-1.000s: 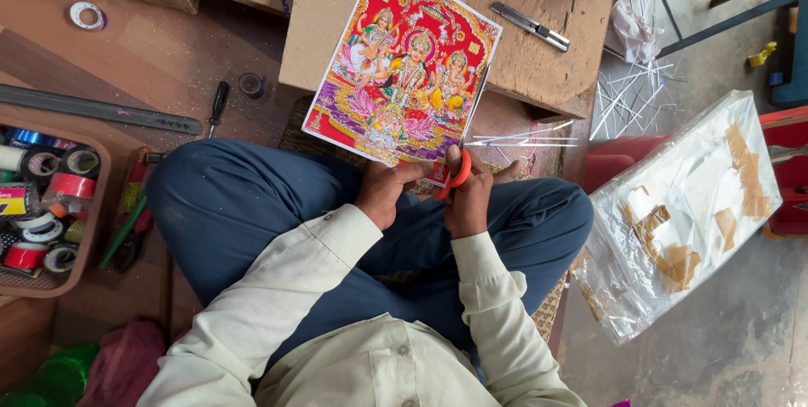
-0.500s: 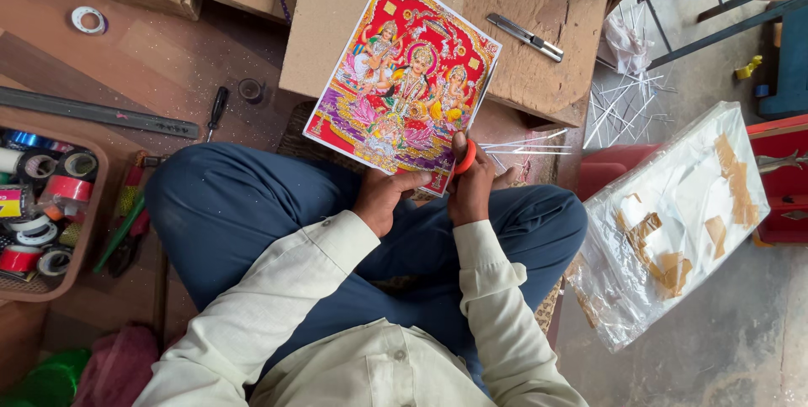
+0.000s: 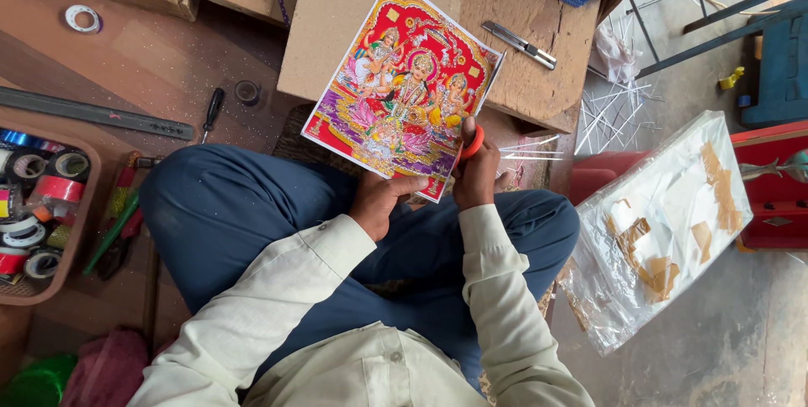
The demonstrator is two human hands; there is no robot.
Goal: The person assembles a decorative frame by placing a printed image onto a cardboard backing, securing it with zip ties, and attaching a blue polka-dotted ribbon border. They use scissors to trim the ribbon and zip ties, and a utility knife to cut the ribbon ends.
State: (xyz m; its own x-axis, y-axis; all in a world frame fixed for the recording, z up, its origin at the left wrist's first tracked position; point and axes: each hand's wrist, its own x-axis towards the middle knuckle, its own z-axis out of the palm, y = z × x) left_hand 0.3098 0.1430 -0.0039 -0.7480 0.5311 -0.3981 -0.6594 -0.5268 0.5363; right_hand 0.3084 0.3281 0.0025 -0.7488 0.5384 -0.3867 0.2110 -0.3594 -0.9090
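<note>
Since the earlier frames, the colourful printed picture (image 3: 402, 91) has shifted slightly up and to the right against the cardboard behind it, and the right hand (image 3: 476, 175) with the orange-handled scissors (image 3: 472, 143) has moved up along the print's right edge. Left hand (image 3: 379, 199) now pinches the print's lower edge, its fingers (image 3: 410, 182) clamped on the paper with the thumb on top. Fingers of the right hand are closed through and around the scissor handle; whether the blades are apart or together cannot be told, as they are hidden behind the sheet. Both hands sit over the person's lap in blue trousers (image 3: 252, 213), and the print tilts upward and away from the fingers.

Beyond the fingers lies a wooden bench (image 3: 539, 79) with a utility knife (image 3: 519, 44) on it, and beside it a cardboard sheet (image 3: 353, 11). Thin white strips (image 3: 606, 117) lie scattered to the right of the right hand. Farther right rests a plastic-wrapped flat panel (image 3: 665, 222) patched with brown tape. Left of the left hand, well apart, a tray (image 3: 71, 243) holds rolls of tape (image 3: 50, 184), with a metal ruler (image 3: 93, 112) and a screwdriver (image 3: 211, 110) on the floor near it.
</note>
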